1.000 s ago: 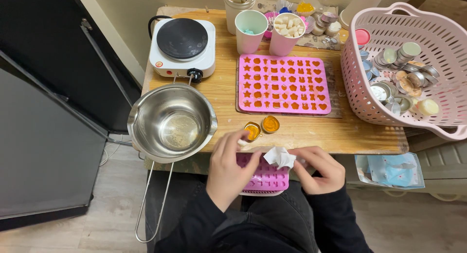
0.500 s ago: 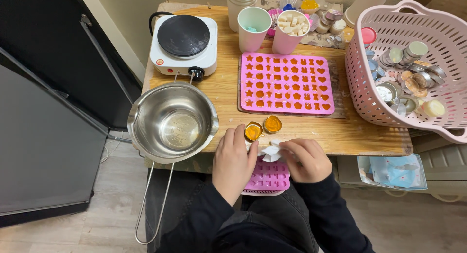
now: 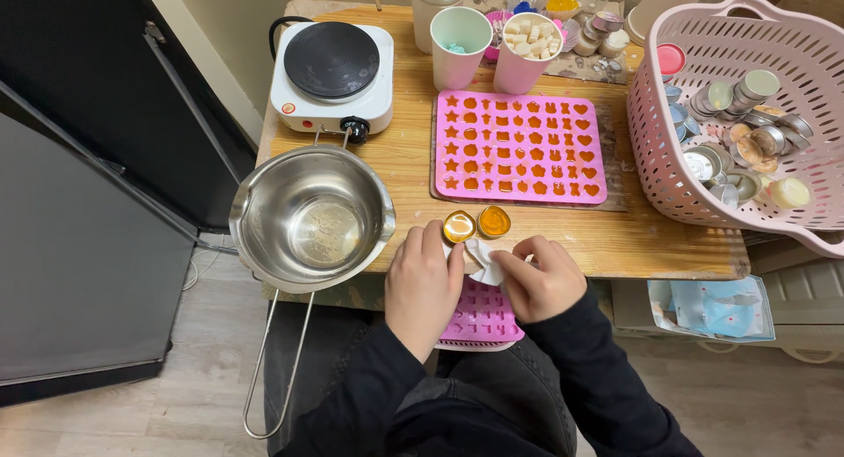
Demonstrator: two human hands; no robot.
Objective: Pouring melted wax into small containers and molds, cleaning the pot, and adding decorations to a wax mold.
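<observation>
At the wooden table (image 3: 633, 237) edge, both hands pinch a white tissue (image 3: 483, 260).

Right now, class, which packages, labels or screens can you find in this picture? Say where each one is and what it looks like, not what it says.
Clear plastic packet with pale blue contents: below the wooden table's right end, flat, roughly rectangular.
Small red and dark label: front left corner of the white hot plate, tiny, round.
No screens are in view.
</observation>
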